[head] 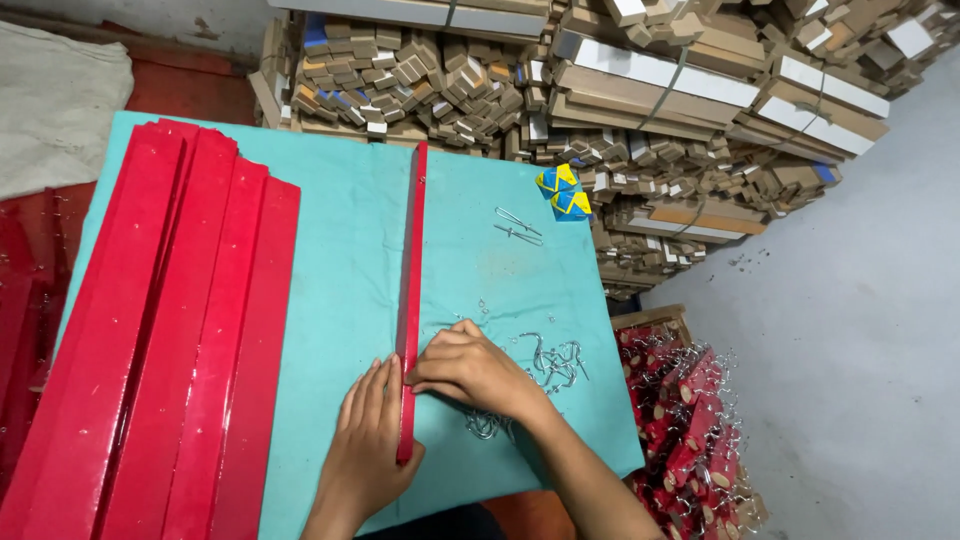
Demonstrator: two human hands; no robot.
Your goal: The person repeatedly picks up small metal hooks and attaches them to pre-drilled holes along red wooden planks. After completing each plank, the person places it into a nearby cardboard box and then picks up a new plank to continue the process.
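On teal cloth, both hands point(420, 400) pinch the red strip point(411, 290), lengthwise away from the person

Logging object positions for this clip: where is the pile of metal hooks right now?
In the head view the metal hooks lie on the teal cloth, just right of the right hand and the single red strip, near the table's right edge.

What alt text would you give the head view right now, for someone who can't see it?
Two bare hands work on a long red strip lying on a teal cloth: the left hand braces its near end, the right hand pinches its edge. Small metal hooks lie beside the right hand, a stack of red strips lies left, and bundled wooden pieces sit behind.
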